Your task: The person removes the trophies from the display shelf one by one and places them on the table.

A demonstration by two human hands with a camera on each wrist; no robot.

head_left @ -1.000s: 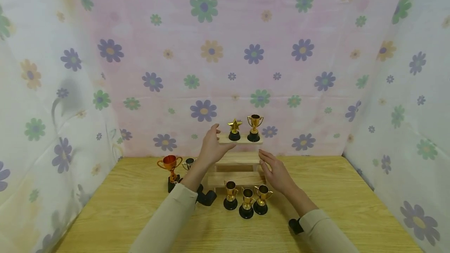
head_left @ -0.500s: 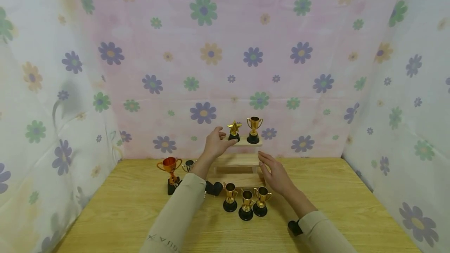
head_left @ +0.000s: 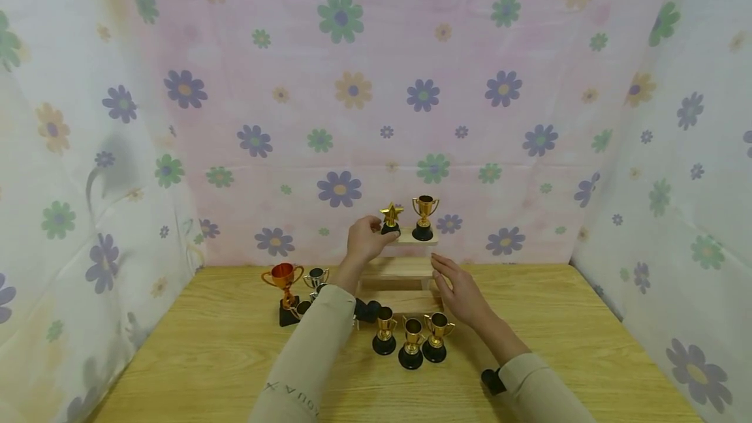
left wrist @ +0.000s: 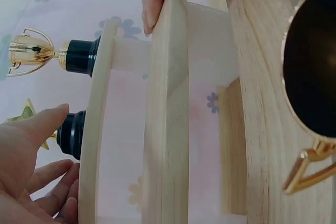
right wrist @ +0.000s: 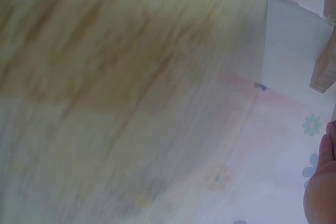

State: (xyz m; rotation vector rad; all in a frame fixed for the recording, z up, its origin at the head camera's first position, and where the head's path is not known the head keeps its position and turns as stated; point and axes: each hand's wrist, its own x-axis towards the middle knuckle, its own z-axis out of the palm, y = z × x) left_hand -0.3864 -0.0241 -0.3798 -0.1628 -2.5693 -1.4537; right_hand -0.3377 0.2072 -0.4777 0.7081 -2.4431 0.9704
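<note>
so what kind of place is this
Probably a makeshift recording booth, not a real room: floral sheets hang on three sides of a wooden table, with toy trophies and a small stepped stand set on it.

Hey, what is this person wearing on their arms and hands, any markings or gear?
Both arms are in long beige sleeves: the left sleeve carries small dark lettering near the forearm, the right sleeve is plain. A small black device sits at the right cuff. The left hand and right hand are bare, without gloves.
</note>
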